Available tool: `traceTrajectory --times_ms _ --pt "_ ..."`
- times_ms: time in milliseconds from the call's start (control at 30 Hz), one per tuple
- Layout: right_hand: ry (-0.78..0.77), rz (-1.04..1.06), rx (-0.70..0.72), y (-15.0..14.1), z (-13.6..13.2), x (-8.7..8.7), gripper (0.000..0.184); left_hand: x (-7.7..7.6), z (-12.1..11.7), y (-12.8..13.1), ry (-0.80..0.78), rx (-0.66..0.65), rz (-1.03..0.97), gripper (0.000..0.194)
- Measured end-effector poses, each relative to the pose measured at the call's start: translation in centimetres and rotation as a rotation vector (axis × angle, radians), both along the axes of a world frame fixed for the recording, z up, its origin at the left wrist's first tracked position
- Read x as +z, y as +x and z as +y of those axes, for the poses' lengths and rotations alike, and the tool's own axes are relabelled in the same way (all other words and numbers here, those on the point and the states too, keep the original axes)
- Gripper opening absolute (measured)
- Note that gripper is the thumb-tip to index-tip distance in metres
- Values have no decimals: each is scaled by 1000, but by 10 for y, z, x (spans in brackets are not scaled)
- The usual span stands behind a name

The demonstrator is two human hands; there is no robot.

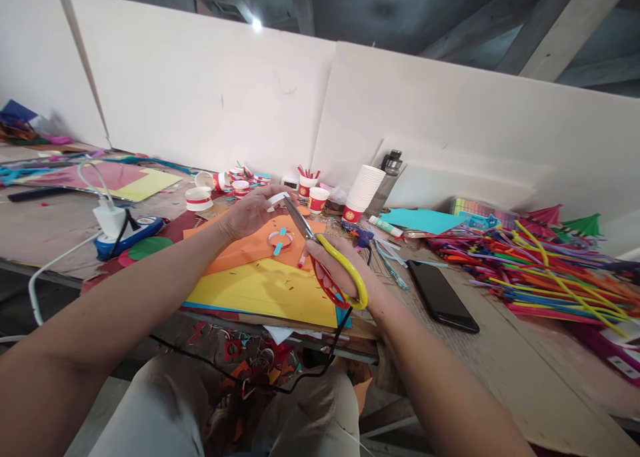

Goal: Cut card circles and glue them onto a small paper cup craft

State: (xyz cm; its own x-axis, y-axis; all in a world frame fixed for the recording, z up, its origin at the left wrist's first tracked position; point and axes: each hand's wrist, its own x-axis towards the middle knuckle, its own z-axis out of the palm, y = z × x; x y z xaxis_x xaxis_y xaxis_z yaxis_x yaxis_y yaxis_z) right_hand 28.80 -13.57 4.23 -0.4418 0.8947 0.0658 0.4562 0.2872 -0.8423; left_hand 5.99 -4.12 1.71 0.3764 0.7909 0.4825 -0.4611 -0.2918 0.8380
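Note:
My left hand (254, 213) pinches a small white curved strip (279, 201), which looks like paper, above the orange sheets. In my right hand (340, 260) is a pair of scissors (327, 250) with one yellow and one red handle loop. Its blades point up and to the left, with the tips at the white strip. Whether the blades touch the strip I cannot tell. Below, a ring with blue tabs (281, 241) lies on the orange paper (250, 240). Yellow paper (250, 287) covers the table's front edge.
A stack of paper cups (365, 190) and a bottle (390, 170) stand at the back. A black phone (443, 295) and a heap of pipe cleaners (550, 263) lie on the right. Leftward sits a blue power strip (130, 237) with a white cable. A black cord (295, 380) hangs over my lap.

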Motion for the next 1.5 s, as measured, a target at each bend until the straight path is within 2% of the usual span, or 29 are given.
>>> traceTrajectory --times_ms 300,400,500,633,700,800,933,1200,1500 --pt "-46 -5 44 1 6 -4 43 3 -3 0 -76 50 12 39" --pt "2 -40 82 3 4 -3 43 2 -2 1 -128 94 -33 35" --pt "150 -81 19 5 7 -5 41 1 1 1 -175 126 -72 28" --pt "506 -247 -137 10 22 -12 28 0 4 3 -229 140 -68 29" --pt "583 -340 -168 12 28 -15 26 0 2 4 -227 134 -55 33" --pt "611 -525 -235 13 29 -15 35 2 -3 7 -203 130 -24 39" --pt "616 -720 -299 10 22 -10 37 6 -9 8 -189 160 37 40" --pt "648 -857 -289 8 19 -7 37 5 -7 6 -98 113 59 49" --pt "750 -933 -301 6 14 -7 42 -4 1 -1 -49 49 -24 39"
